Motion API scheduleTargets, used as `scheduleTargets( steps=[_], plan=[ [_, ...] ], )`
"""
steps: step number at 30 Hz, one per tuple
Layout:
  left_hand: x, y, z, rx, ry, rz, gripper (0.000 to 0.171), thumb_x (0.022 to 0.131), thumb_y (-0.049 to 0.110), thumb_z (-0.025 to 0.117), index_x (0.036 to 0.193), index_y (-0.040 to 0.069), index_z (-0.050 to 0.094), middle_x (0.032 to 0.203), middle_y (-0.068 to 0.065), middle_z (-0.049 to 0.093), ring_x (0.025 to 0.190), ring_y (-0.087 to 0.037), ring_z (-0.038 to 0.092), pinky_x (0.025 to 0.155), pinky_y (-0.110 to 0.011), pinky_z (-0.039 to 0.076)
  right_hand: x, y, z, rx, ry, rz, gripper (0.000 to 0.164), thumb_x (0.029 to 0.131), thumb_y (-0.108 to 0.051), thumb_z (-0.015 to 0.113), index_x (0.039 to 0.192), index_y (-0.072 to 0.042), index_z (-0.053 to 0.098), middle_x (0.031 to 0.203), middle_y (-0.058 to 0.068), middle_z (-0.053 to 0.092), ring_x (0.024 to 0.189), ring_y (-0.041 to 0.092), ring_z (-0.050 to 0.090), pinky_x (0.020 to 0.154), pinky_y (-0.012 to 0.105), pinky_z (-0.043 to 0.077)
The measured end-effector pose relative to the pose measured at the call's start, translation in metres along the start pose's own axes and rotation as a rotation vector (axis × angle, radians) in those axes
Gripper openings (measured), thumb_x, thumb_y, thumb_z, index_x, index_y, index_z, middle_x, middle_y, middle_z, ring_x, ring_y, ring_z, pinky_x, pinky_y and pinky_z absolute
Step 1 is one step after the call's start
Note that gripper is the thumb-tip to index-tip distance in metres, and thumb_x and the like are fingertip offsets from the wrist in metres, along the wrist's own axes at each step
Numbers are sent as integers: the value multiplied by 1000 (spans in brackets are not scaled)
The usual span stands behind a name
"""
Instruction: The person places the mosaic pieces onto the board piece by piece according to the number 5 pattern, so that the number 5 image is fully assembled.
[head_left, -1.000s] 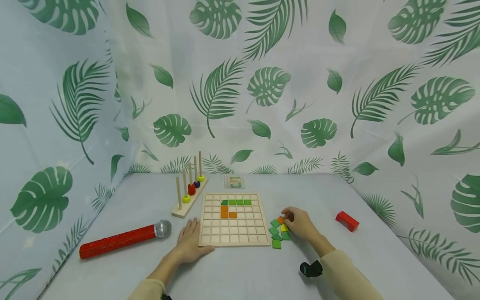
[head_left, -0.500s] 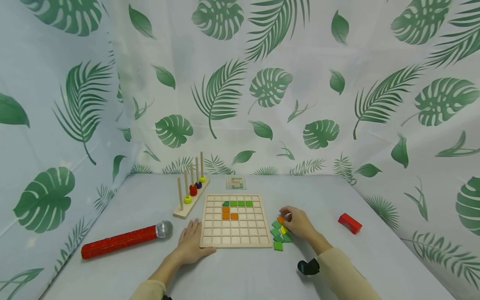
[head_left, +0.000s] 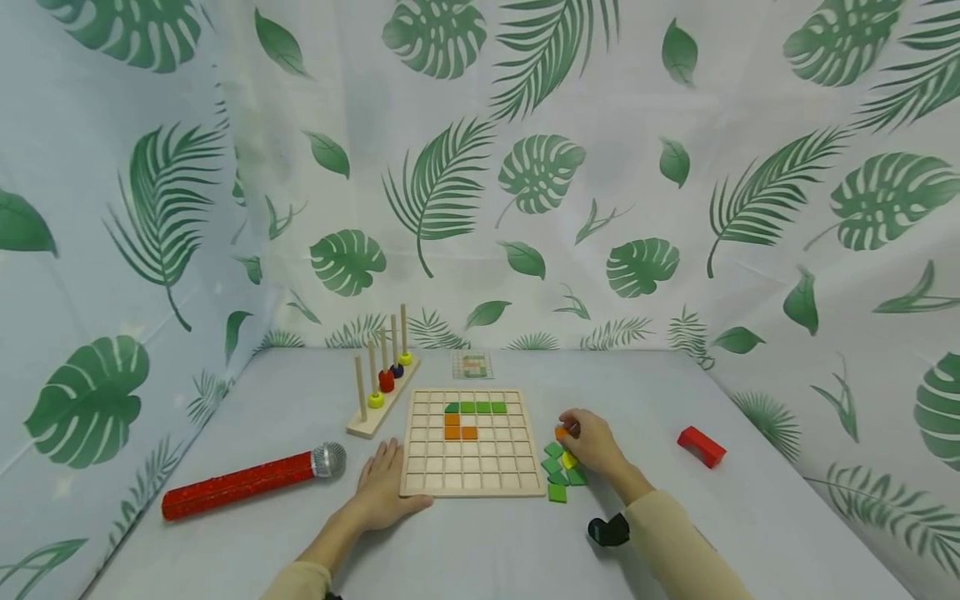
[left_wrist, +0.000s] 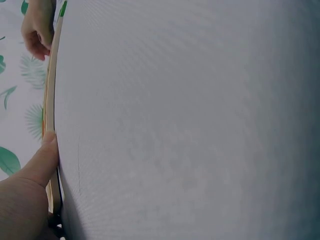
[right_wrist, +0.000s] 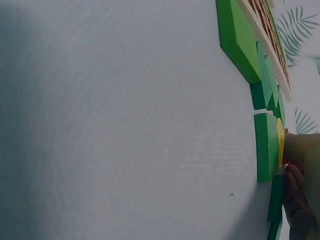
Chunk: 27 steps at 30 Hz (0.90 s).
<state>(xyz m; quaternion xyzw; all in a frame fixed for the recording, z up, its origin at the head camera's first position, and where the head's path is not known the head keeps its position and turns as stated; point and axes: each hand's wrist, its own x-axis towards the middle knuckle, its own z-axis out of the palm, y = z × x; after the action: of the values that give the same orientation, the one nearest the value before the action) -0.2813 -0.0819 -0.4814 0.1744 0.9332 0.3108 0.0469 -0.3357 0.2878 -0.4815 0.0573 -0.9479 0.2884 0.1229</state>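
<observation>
A wooden grid board (head_left: 468, 483) lies on the table, with green tiles (head_left: 483, 407) in one row and several orange tiles (head_left: 452, 426) below its left end. My left hand (head_left: 381, 490) rests with straight fingers along the board's left side; in the left wrist view its thumb (left_wrist: 42, 162) touches the front edge. Right of the board, my right hand (head_left: 595, 442) pinches an orange tile (head_left: 561, 433) between thumb and fingers. Just below it is a loose group of green tiles (head_left: 557, 493) with a yellow tile (head_left: 569, 460) among them.
A pegged wooden stand (head_left: 365, 428) with coloured beads is at the back left, and a small patterned card (head_left: 472, 365) lies behind the board. At left is a red toy microphone (head_left: 240, 483). A red block (head_left: 701, 447) lies far right.
My right hand has shifted slightly away from me, and the orange tile has come a little apart from the green tiles. My left hand stays beside the board.
</observation>
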Motion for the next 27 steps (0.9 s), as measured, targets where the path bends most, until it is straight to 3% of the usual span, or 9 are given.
scheduleTargets(
  steps=[12,27],
  plan=[
    [-3,3,-3,1,-4,14,101,80,45,71,143,-14,18,150,-33,11,139,-46,5,110,-59,3,0,-4,-8,9,40,9,29,80,-3,71,106,3,62,89,8,63,81,21,58,74,39,51],
    [1,-2,0,9,3,4,103,78,48,71,144,-12,20,150,-31,12,139,-45,6,110,-59,4,12,-44,26,173,21,-51,33,79,-1,74,109,2,62,92,6,62,83,18,61,74,32,54]
  ],
)
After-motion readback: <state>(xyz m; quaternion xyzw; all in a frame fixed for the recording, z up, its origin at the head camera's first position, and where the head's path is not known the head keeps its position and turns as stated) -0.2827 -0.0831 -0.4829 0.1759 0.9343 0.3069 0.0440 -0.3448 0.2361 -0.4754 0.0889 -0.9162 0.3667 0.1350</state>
